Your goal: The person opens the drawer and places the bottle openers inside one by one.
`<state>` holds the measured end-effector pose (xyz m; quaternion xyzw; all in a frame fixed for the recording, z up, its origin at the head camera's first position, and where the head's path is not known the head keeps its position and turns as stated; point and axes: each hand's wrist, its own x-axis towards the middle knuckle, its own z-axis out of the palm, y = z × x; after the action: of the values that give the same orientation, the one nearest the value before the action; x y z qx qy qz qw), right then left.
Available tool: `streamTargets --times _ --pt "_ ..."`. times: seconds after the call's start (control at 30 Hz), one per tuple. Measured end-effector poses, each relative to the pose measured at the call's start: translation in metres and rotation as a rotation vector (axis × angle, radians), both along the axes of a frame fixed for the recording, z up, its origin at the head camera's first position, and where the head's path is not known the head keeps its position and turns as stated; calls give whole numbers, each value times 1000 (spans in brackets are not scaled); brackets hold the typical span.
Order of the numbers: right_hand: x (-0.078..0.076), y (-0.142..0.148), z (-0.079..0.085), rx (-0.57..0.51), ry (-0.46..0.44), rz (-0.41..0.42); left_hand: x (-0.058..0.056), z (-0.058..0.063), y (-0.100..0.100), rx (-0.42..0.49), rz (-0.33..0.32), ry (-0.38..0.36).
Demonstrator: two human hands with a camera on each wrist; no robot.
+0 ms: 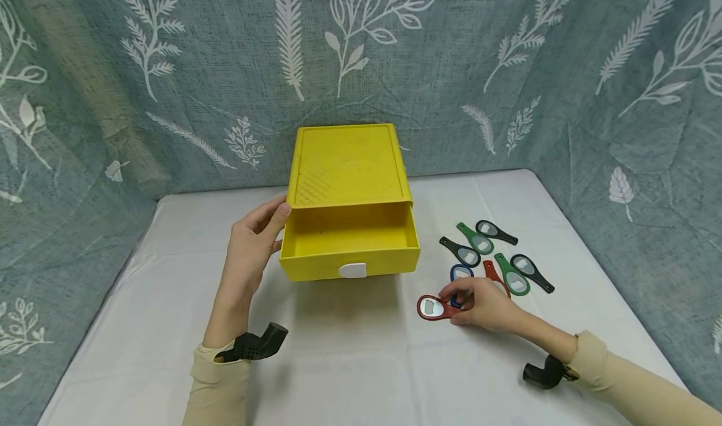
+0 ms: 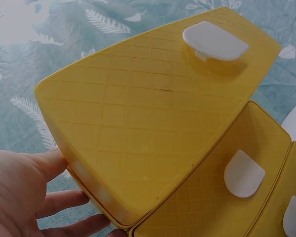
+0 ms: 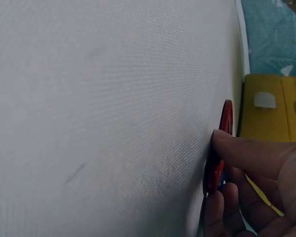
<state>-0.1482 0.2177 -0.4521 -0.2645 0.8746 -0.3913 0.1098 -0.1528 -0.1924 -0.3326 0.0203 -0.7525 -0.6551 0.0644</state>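
Note:
A yellow drawer cabinet (image 1: 350, 166) stands at the back of the table, its top drawer (image 1: 307, 268) pulled out and bare inside. My left hand (image 1: 251, 241) touches the cabinet's left side, thumb by the front edge; in the left wrist view the fingers lie fairly straight along that side. At the right, my right hand (image 1: 487, 304) pinches a red bottle opener (image 1: 431, 307) by its handle, close to the tabletop. The right wrist view shows this red opener (image 3: 227, 116) edge-on between thumb and fingers. A blue opener (image 1: 461, 272) lies partly hidden behind the right hand.
Right of the cabinet lie several more openers: green (image 1: 516, 282), black (image 1: 524, 264) and another red one (image 1: 492, 270). Two lower drawers with white handles (image 2: 243, 173) are shut. A patterned cloth (image 1: 225, 69) hangs behind the white-covered table (image 1: 350, 363).

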Motion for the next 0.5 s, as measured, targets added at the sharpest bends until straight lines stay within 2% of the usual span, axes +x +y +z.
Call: streamTargets --times 0.33,0.5 --pt "-3 -5 1 -24 -15 44 1 0 1 -17 10 -1" --pt "-6 -6 1 -48 -58 69 1 0 1 -19 9 3"
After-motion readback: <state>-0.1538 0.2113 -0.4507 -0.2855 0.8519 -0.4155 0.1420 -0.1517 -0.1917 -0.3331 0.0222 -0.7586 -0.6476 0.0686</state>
